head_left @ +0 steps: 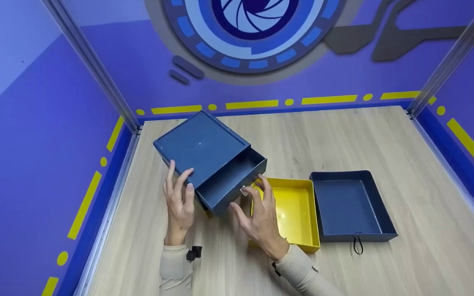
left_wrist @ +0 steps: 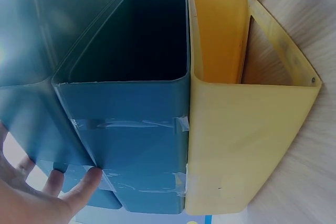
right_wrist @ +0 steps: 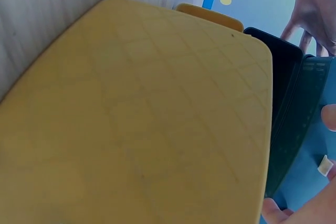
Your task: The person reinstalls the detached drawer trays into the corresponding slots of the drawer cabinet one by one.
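A stacked drawer unit (head_left: pixel 202 144) stands turned at an angle, its top dark blue. In the left wrist view, the middle blue compartment (left_wrist: pixel 123 103) and the bottom yellow compartment (left_wrist: pixel 252 145) have no drawers, and clear tape crosses the blue sides. A dark blue drawer (head_left: pixel 237 181) juts partway out of the top compartment. My left hand (head_left: pixel 179 205) rests its fingertips along the unit's left side and top edge. My right hand (head_left: pixel 261 218) has spread, bent fingers touching the drawer's front, around a small white tab (head_left: pixel 244 190).
Right of the unit, a yellow drawer (head_left: pixel 298 213) lies open side up, partly behind my right hand. Beside it sits another dark blue drawer (head_left: pixel 350 205) with a black loop (head_left: pixel 358 245) at its front. Purple panels (head_left: pixel 109 74) enclose the wooden table (head_left: pixel 418 197).
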A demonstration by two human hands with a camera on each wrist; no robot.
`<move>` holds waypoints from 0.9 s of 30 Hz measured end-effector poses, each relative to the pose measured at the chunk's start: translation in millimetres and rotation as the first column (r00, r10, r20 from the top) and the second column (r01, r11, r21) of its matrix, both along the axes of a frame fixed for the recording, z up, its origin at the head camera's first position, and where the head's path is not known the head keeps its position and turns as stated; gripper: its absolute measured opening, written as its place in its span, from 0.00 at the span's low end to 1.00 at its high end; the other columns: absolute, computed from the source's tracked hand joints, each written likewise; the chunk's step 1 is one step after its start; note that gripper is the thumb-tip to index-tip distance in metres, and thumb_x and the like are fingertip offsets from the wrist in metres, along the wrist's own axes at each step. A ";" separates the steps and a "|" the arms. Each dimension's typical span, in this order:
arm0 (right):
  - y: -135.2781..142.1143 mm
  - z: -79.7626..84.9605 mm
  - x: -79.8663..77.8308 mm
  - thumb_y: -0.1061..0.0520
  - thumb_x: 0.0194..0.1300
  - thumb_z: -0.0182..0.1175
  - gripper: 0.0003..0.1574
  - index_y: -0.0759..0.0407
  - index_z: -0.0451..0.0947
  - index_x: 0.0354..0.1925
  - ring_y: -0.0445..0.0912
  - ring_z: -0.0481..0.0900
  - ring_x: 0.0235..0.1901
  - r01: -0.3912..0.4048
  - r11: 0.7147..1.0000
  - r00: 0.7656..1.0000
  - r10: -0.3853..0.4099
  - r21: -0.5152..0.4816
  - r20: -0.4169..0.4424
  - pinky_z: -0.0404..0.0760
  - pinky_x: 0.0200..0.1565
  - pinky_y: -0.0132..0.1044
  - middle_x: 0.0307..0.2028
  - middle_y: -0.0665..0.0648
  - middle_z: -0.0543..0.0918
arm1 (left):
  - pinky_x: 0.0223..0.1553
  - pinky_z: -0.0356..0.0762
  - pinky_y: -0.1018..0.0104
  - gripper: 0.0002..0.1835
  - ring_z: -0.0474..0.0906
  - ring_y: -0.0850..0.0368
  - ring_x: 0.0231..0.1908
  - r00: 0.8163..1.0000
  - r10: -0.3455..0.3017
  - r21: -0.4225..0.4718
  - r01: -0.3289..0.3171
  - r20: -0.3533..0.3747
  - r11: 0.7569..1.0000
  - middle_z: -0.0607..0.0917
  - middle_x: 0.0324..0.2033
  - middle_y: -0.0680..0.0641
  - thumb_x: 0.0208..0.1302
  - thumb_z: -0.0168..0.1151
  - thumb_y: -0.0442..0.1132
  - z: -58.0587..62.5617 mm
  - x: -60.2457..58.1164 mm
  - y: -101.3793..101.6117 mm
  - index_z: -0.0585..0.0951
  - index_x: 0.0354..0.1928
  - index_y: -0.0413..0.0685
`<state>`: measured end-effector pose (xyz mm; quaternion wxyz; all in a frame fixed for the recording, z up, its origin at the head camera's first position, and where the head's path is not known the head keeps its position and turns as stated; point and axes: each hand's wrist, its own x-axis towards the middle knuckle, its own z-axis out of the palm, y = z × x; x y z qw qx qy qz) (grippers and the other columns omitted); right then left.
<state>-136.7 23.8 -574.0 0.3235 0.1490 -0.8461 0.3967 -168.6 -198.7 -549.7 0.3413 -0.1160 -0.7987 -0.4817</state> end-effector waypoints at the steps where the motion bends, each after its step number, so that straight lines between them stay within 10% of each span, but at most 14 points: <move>1: -0.2 0.3 -0.4 0.47 0.61 0.78 0.33 0.52 0.76 0.59 0.67 0.78 0.63 0.000 1.000 1.000 0.000 0.001 -0.001 0.78 0.63 0.67 0.74 0.73 0.65 | 0.74 0.49 0.22 0.23 0.53 0.29 0.81 1.000 0.000 0.000 0.000 0.001 1.000 0.59 0.82 0.33 0.72 0.52 0.33 0.1 0.2 0.1 0.83 0.66 0.48; 27: -13.2 -2.6 -14.6 0.49 0.61 0.78 0.31 0.52 0.76 0.58 0.67 0.76 0.65 0.008 1.000 0.999 -0.009 -0.016 -0.031 0.77 0.62 0.67 0.73 0.73 0.67 | 0.73 0.50 0.22 0.23 0.54 0.28 0.80 1.000 0.007 -0.018 -0.007 0.015 1.000 0.59 0.82 0.33 0.73 0.52 0.32 0.2 0.3 0.3 0.83 0.66 0.48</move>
